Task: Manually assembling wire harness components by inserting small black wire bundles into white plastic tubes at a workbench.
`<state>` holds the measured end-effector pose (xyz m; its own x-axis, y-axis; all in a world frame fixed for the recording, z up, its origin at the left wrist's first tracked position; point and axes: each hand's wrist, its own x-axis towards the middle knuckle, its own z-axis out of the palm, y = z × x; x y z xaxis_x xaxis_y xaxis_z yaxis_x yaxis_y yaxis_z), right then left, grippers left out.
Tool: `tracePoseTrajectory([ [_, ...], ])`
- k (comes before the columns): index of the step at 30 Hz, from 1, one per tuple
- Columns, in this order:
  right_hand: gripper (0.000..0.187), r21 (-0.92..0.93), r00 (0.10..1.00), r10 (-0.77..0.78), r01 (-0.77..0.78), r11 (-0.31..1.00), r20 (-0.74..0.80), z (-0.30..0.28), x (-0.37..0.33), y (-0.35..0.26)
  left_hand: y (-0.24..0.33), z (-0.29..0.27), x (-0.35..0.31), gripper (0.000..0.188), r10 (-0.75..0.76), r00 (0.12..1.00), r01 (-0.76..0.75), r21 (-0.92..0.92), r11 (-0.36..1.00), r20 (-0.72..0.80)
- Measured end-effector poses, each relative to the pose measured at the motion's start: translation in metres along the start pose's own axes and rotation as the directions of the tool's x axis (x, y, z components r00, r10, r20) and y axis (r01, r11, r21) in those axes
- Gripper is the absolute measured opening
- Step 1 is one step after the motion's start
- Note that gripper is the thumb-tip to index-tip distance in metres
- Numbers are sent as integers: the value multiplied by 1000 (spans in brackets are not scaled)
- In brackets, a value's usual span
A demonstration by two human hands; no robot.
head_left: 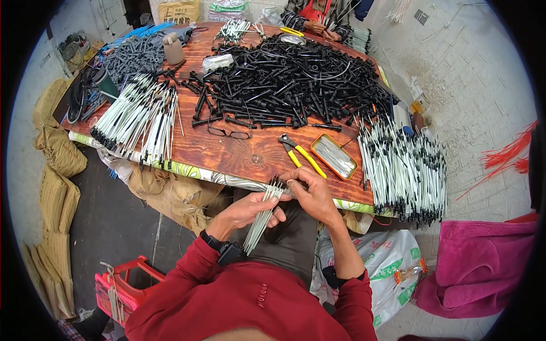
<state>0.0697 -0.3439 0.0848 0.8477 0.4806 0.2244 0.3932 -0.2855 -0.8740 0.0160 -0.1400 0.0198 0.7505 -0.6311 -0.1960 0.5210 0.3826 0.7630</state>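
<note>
A bundle of thin whitish rods with black ends slants over my lap, just off the table's front edge. My left hand is closed round it below the black ends, the thumb lying across the rods. Thumb and fingers of my right hand pinch together beside the black ends; what sits between them is too small to make out. Beyond my right hand lie nippers with yellow handles and a yellow-rimmed tray of thin metal pins.
Black plastic parts heap across the wooden table. Black-ended white rods pile at left and right. Eyeglasses, a beige bottle and grey parts lie farther back. Another person's hands work across the table. A red stool stands lower left.
</note>
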Motion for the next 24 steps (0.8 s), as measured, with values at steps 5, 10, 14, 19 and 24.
tracePoseTrajectory([
  [5, 19, 204, 994, 110, -110, 973, 9, 5, -3, 6, -2, -1, 0, 47, -22, 1000, 22, -23, 999, 4],
  [10, 20, 314, 985, 170, -174, 933, 39, 6, -7, 11, -3, -1, 0, 47, -18, 1000, 19, -38, 999, 18],
  [14, 20, 329, 985, 173, -170, 929, 22, 9, -8, 9, -5, -1, 0, 46, -11, 1000, 12, -35, 999, 25],
  [19, 17, 117, 994, 104, -99, 988, -38, 6, -7, -9, 0, 1, -1, 47, -24, 1000, 24, 6, 1000, 13],
  [24, 14, -205, 989, -144, 137, 969, -22, -1, -5, -10, 0, 1, -1, 49, -24, 1000, 24, 50, 998, 7],
])
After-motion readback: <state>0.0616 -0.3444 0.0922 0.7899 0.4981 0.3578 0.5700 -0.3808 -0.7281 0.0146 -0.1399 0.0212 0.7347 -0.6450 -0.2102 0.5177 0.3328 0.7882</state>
